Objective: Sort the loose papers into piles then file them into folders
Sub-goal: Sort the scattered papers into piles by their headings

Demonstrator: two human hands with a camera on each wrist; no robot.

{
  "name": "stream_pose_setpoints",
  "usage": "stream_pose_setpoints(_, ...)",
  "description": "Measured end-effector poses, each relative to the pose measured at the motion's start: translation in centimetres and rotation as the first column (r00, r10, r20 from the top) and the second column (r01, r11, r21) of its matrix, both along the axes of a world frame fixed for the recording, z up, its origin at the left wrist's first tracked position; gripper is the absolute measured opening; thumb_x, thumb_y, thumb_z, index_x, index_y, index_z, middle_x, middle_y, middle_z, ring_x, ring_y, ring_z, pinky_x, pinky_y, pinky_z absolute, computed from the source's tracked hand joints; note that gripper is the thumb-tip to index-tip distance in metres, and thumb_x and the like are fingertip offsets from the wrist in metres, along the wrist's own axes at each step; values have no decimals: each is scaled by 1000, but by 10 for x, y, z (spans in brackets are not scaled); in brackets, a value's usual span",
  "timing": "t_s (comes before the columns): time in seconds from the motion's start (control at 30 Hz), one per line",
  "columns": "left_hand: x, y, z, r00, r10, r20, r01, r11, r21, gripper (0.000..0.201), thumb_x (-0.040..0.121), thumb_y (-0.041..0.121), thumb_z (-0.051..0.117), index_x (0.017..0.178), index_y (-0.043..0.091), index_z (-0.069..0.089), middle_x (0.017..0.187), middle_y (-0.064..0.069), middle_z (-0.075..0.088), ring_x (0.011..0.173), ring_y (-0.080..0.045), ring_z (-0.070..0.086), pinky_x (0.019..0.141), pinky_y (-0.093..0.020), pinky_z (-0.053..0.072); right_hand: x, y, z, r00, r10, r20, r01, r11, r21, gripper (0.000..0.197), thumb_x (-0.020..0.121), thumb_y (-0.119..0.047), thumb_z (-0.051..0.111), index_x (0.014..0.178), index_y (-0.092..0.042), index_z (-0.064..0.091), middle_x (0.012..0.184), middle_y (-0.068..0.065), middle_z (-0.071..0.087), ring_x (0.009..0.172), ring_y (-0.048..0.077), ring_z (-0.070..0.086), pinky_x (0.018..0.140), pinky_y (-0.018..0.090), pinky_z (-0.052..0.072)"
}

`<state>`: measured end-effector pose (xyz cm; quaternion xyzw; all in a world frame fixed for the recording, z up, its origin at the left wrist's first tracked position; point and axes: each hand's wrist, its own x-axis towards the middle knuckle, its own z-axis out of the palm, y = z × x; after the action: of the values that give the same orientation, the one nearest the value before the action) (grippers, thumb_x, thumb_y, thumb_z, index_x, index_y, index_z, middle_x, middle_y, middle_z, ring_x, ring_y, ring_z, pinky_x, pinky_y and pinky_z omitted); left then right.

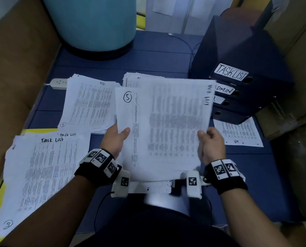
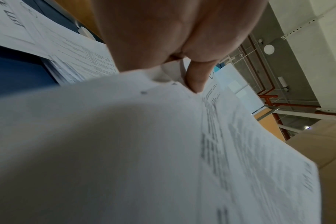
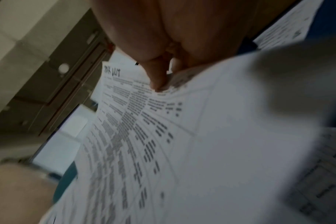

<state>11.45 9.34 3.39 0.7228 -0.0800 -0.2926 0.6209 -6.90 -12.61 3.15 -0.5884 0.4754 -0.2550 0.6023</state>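
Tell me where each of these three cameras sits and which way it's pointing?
Head: worn on the head, looking down at the held papers, both hands and forearms.
Left wrist: under the left hand, looking along it at the papers; palm and fingers show.
Right wrist: under the right hand, looking along it at the papers.
All three share the held papers.

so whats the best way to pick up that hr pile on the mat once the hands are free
Take the HR pile by its near short edge, coming from the person's side. That edge overhangs nothing but lies open on the blue mat, while the held sheets cover its right side. The sheets are fanned unevenly, so square them first, then slide fingers under and pinch with the thumb on top.
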Motion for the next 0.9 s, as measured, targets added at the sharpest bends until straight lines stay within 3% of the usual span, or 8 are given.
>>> stream_pose_setpoints(0.17,6,3,-1,998,52,-29,-52,999,-4,30,97,9,50,125,16,60,116,-1,68,109,-20,63,101,-44,46,-28,-36,7,936,-334,113,325,942,86,22,98,-15,56,80,-26,50,60,-2,48,47,14,40,51,22,39)
stream_pose_setpoints(0.3,4,2,1,998,61,-18,-61,998,12,32,97,8,49,128,13,57,118,-4,66,107,-20,63,97,-37,46,-42,-47,5,929,-345,129,343,938,45,20,98,-16,55,81,-24,51,61,-5,56,53,12,48,51,21,45)
stream_pose_setpoints(0.47,2,-2,-1,998,51,-43,-52,999,-2,31,97,9,50,126,13,59,115,-2,68,109,-22,63,97,-40,47,-31,-24,8,975,-161,150,152,986,73,19,98,-10,53,81,-18,53,68,9,55,54,19,49,56,28,43)
stream_pose_setpoints(0.57,-1,-4,0,999,23,-43,-24,1000,-9,30,97,9,51,124,15,60,115,-1,68,109,-20,63,100,-41,46,-18,-4,1,996,22,84,-27,997,68,17,98,-7,51,81,-13,51,58,0,54,47,14,47,45,21,41)
stream_pose_setpoints(0.63,-2,-3,3,998,-4,-57,3,1000,-23,30,96,9,52,124,13,62,114,-2,69,108,-21,65,97,-41,48,-9,9,-3,987,159,13,-159,985,66,20,98,-9,52,80,-14,46,48,-8,44,38,8,34,37,17,28)
stream_pose_setpoints(0.73,-3,-1,8,997,-26,-72,23,999,-36,29,94,7,54,120,14,65,108,-1,72,103,-21,67,91,-41,53,1,22,-7,957,289,-31,-285,953,104,17,96,-10,54,81,-13,46,47,-3,39,38,13,26,40,21,21)
stream_pose_setpoints(0.83,-1,4,8,989,68,-131,-76,996,-56,36,100,24,47,134,16,54,130,5,59,121,-12,54,109,-38,37,10,30,-2,963,258,-77,-251,964,87,16,96,-8,55,85,-13,45,51,-1,38,38,14,27,42,20,23)
stream_pose_setpoints(0.9,-1,10,5,984,114,-141,-117,993,-16,46,100,36,42,140,13,44,145,-10,46,134,-26,40,116,-46,22,18,34,3,971,225,-84,-221,974,55,10,96,-7,54,93,-5,44,58,7,42,46,17,33,45,25,27)
